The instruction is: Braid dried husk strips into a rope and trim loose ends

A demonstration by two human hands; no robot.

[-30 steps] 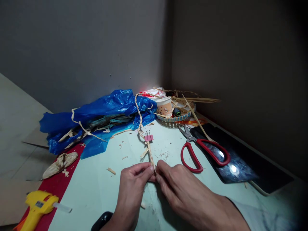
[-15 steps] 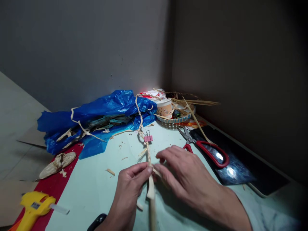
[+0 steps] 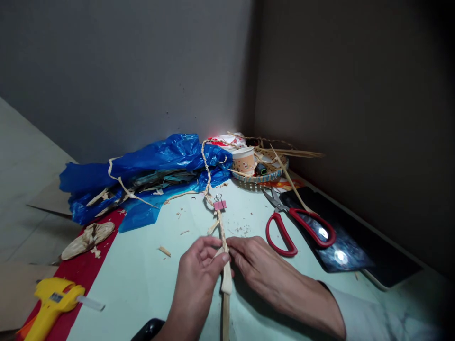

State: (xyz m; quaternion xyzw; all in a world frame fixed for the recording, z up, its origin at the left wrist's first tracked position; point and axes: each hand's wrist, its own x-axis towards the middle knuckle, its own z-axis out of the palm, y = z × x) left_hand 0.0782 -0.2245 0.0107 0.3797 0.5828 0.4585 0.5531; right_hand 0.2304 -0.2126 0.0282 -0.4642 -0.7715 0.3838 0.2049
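A pale braided cord of dried plant fibre (image 3: 222, 228) runs toward me down the middle of the table. A pink binder clip (image 3: 219, 205) grips it farther up. My left hand (image 3: 202, 267) pinches the cord's near end, its thumb pressed over a strand. From the other side, my right hand (image 3: 254, 265) has its fingertips closed at the same spot; its thumb is partly hidden. Below both hands a wide flat fibre strip (image 3: 226, 279) hangs down, and a longer strip (image 3: 225, 317) reaches the bottom edge.
Red-handled scissors (image 3: 284, 237) lie right, beside a dark glossy tablet-like slab (image 3: 341, 253). Behind stand a paper cup (image 3: 243, 161) and a woven basket (image 3: 261, 179). Blue plastic wrapping (image 3: 159, 154) with dried fibres fills the back left. A yellow glue gun (image 3: 57, 298) rests front left.
My right hand has moved down and left, its fingers now closing on the cord beside my left hand. More of the scissors' handle is uncovered.
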